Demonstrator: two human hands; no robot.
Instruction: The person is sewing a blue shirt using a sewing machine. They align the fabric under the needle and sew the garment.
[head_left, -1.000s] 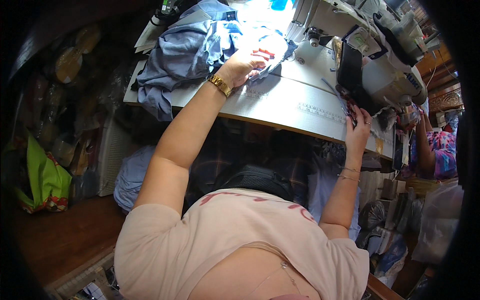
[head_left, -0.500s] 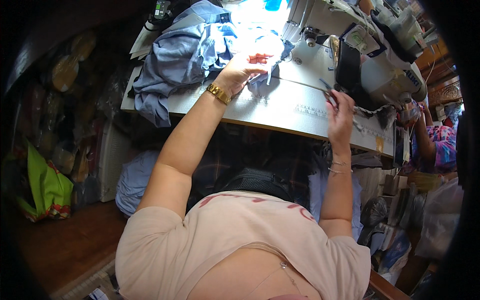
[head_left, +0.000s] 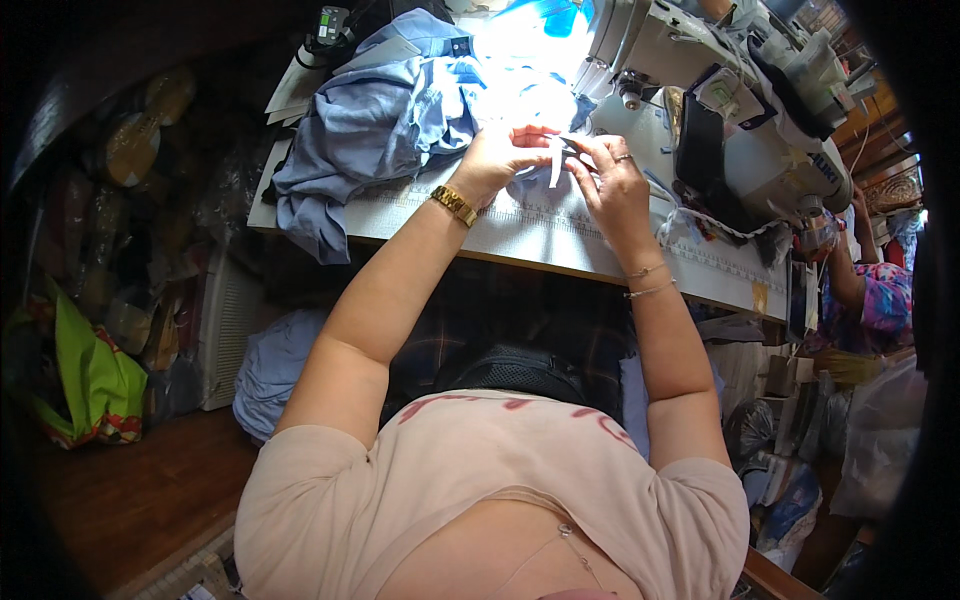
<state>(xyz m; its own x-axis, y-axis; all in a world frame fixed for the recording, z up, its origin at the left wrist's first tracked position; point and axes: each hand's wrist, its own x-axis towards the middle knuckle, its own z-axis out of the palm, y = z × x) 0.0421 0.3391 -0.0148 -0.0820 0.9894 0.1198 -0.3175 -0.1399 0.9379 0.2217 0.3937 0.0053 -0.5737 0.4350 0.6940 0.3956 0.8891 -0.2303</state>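
Note:
Blue-grey cloth (head_left: 385,115) lies bunched on the white sewing table (head_left: 400,212), under a glaring light that washes out its right part. My left hand (head_left: 500,160) is closed at the cloth's right edge, pinching a narrow pale fabric strip (head_left: 555,165) that hangs down. Close beside it on the right, my right hand (head_left: 615,185) is closed around a small dark pointed tool (head_left: 571,148), which looks like thread snips. The tool's tip meets the strip just past my left fingertips; whether its blades are apart cannot be made out.
A white sewing machine (head_left: 775,165) stands at the right of the table, a black oblong object (head_left: 699,140) before it. A braided cord (head_left: 725,225) lies along the table. Left on the floor is a green bag (head_left: 90,375). Another person's arm (head_left: 845,275) shows far right.
My right hand has moved left and away from me with the pointed tool, from over the right of the table to my left hand. The left hand still pinches the strip.

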